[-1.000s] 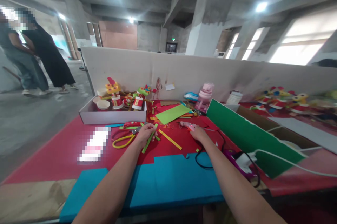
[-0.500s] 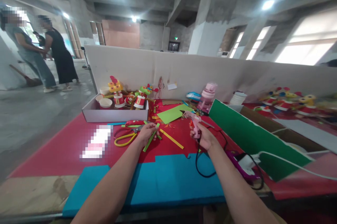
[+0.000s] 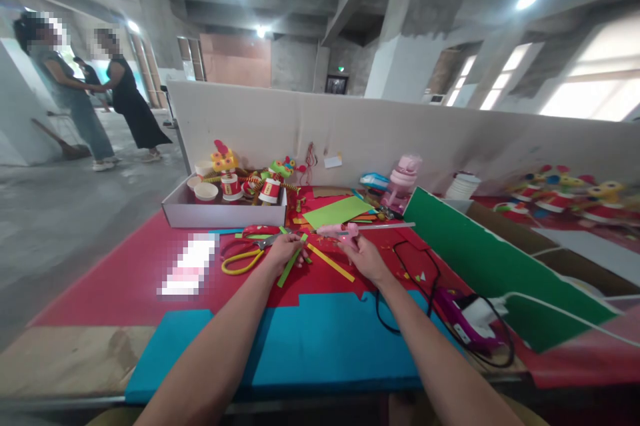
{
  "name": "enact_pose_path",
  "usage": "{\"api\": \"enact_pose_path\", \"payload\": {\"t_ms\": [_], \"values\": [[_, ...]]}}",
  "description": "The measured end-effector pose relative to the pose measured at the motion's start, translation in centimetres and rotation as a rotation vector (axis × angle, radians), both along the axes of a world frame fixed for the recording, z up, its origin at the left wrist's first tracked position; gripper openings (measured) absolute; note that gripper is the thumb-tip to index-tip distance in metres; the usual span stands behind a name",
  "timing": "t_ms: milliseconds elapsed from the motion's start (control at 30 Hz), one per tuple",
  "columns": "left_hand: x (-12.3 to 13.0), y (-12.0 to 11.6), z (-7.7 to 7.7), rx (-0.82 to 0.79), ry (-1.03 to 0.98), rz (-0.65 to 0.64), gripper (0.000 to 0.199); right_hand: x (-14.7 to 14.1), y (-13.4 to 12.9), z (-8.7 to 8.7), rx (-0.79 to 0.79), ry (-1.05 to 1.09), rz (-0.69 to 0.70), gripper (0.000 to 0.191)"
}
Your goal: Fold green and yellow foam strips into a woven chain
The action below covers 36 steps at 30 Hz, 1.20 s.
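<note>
Pinched in my left hand [image 3: 286, 254] is a green paper strip [image 3: 289, 267], slanting down toward the table's near side. My right hand [image 3: 364, 258] is wrapped round a pink hot glue gun [image 3: 340, 233], whose nozzle points left toward the strip. A clear glue stick [image 3: 387, 226] juts from the gun's back end. Between the hands a yellow paper strip [image 3: 331, 262] lies on the red table cover. Scissors with yellow handles [image 3: 243, 262] rest just left of my left hand. Behind the gun lies a light green paper sheet [image 3: 334, 212].
A white box [image 3: 225, 216] with paper cups and paper figures stands at the back left. To the right are a green board [image 3: 490, 266] and a purple power strip [image 3: 467, 323] with cords. Blue cloth [image 3: 350, 346] covers the near edge. A pink bottle [image 3: 403, 179] stands behind.
My right hand has brought the glue gun left and turned it level, its nozzle now close to the green strip. My left hand keeps its hold. The view has shifted slightly.
</note>
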State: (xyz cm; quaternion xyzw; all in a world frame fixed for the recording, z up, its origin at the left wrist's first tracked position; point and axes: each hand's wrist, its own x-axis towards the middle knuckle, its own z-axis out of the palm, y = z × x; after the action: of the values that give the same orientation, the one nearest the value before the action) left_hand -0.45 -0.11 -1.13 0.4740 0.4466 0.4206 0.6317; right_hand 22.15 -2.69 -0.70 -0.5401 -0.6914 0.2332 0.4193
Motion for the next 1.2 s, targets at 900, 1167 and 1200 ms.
{"api": "enact_pose_path", "payload": {"t_ms": [900, 1167, 1200], "values": [[0.5, 0.6, -0.4, -0.018, 0.131, 0.03, 0.013, -1.3, -0.2, -0.9, 0.106, -0.15, 0.035, 0.041], [0.4, 0.7, -0.7, -0.013, 0.138, 0.026, 0.015, -1.3, -0.1, -1.1, 0.094, -0.186, 0.023, 0.041], [0.4, 0.7, -0.7, -0.013, 0.14, 0.025, 0.015, -1.3, -0.1, -1.1, 0.091, -0.19, 0.023, 0.042]]}}
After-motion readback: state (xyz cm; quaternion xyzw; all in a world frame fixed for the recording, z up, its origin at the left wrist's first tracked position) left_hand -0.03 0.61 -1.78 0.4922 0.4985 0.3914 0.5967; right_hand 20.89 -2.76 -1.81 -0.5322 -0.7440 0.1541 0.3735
